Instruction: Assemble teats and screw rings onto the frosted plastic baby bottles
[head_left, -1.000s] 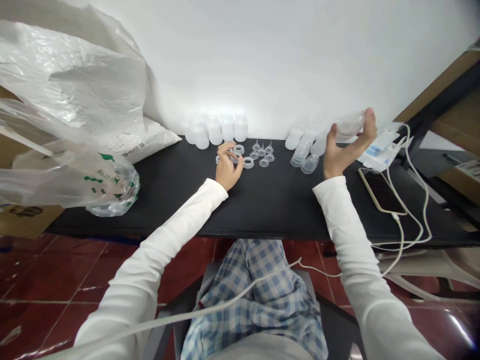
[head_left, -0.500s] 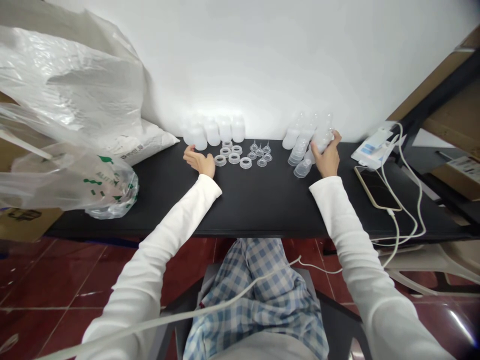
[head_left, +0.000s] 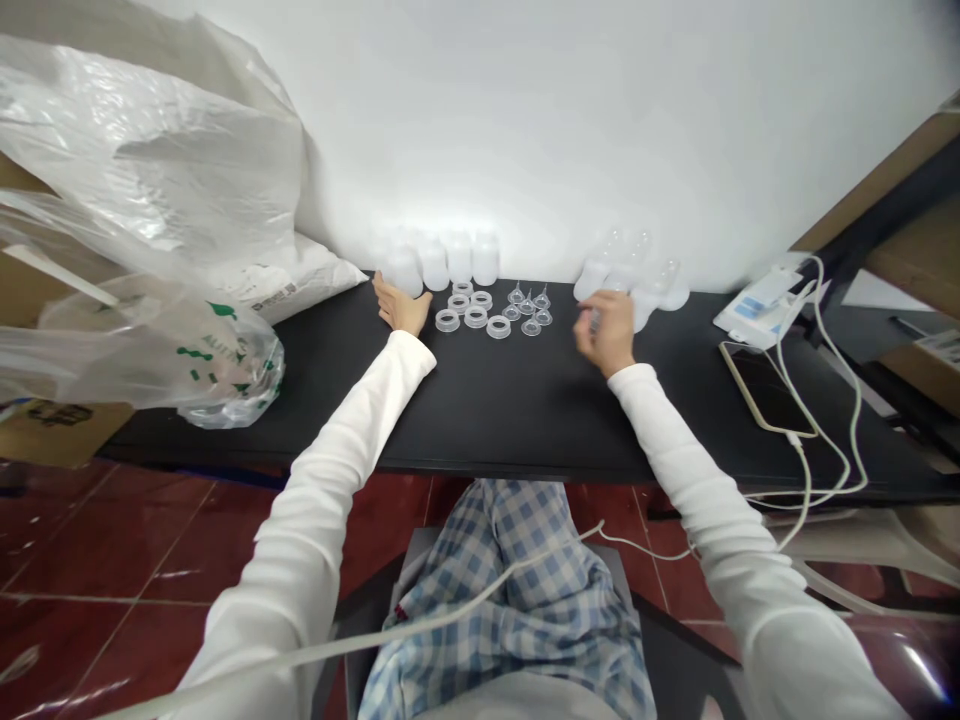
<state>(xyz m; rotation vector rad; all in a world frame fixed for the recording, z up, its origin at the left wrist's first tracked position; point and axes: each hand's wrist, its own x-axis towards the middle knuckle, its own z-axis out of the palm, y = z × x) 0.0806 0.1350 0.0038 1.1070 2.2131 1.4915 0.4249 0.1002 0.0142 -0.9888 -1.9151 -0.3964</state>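
My left hand point(head_left: 403, 303) is at the near side of a group of frosted white bottles point(head_left: 435, 265), thumb and fingers apart around the nearest one; it looks open, and firm contact cannot be made out. Beside it lie several clear collar rings point(head_left: 475, 317) and several small clear nipples with pointed stems point(head_left: 531, 305). Over the table my right hand point(head_left: 606, 328) has curled, blurred fingers with a small clear piece between them, too unclear to name. Just behind this hand stand several frosted bottles with clear domed tops point(head_left: 628, 262), partly hidden by it.
A large white plastic sack point(head_left: 150, 160) and a clear bag with green print point(head_left: 217, 360) crowd the left side. On the right lie a white packet point(head_left: 757, 305), a phone point(head_left: 769, 390) and a looping white cable point(head_left: 851, 420). The white wall point(head_left: 540, 130) rises behind the black table point(head_left: 495, 410).
My right hand has come away from the domed bottles, moving left and nearer, its fingers now curled. The clear stacked cups in front of them no longer show. My left hand has turned slightly around the bottle.
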